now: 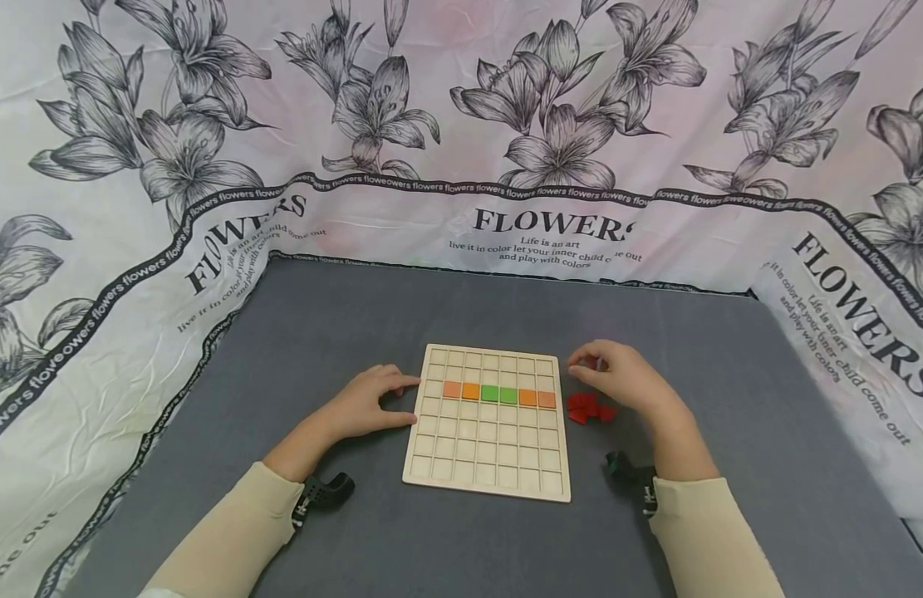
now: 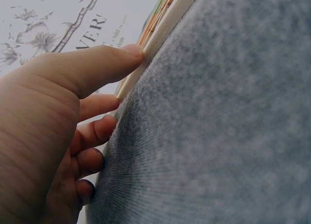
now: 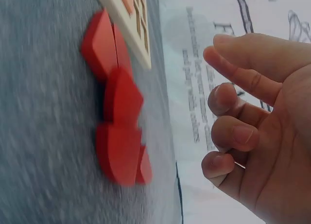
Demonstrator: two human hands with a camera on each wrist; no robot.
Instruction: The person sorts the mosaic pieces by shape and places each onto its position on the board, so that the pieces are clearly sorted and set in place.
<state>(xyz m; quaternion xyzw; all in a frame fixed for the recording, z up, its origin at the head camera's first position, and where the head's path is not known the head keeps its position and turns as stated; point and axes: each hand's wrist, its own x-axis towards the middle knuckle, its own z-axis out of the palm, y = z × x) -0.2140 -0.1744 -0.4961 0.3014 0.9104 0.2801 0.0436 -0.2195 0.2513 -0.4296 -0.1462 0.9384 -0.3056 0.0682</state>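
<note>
A pale wooden grid board (image 1: 487, 475) lies flat at the middle of the table. One row of it bears two green tiles (image 1: 490, 394), with an orange tile (image 1: 471, 391) and a salmon tile (image 1: 451, 389) on the left, matched on the right. My left hand (image 1: 364, 404) touches the board's left edge with thumb and index finger spread along it; its other fingers curl loosely in the left wrist view. Beyond the right edge, my right hand (image 1: 618, 374) hovers above several red pieces (image 3: 119, 151), thumb and index tips close together, nothing visible between them.
The grey table (image 1: 341, 307) surrounds the board. Behind and at both sides hangs a white flower-printed cloth (image 1: 401, 216). Dark straps sit on both wrists, one strap (image 1: 330, 490) near the board's lower left.
</note>
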